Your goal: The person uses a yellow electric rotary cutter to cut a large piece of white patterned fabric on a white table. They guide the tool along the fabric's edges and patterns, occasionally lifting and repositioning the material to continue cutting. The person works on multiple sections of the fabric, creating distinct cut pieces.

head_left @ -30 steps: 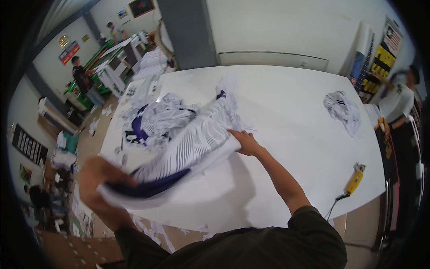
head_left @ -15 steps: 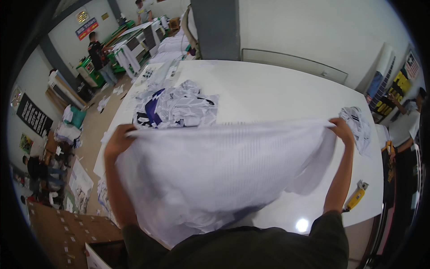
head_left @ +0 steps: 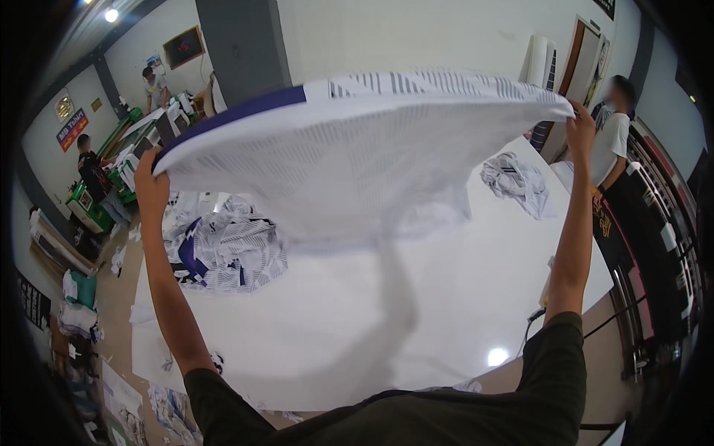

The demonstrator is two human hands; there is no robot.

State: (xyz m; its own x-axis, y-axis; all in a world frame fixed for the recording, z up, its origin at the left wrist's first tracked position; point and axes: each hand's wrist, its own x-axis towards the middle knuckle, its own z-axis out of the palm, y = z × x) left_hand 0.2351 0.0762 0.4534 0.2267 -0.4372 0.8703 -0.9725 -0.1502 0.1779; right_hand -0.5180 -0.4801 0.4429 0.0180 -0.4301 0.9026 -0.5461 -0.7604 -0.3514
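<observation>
raised since the earlier frame, your white, grey-striped, purple-edged fabric sheet (head_left: pixel 349 160) spans twelve o'clock above the glossy white table (head_left: pixel 312 327); left hand (head_left: pixel 152 178), near ten, and right hand (head_left: pixel 581 128), near two, pinch opposite ends, apparently for tautness.

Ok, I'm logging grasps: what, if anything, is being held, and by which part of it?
A white cloth with grey stripes and a purple band, by both ends of its raised edge: left grip at the purple end, right grip opposite.

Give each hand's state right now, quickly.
Left hand: closed, holding one end of the patterned white cloth.
Right hand: closed, holding the cloth's opposite end.
</observation>
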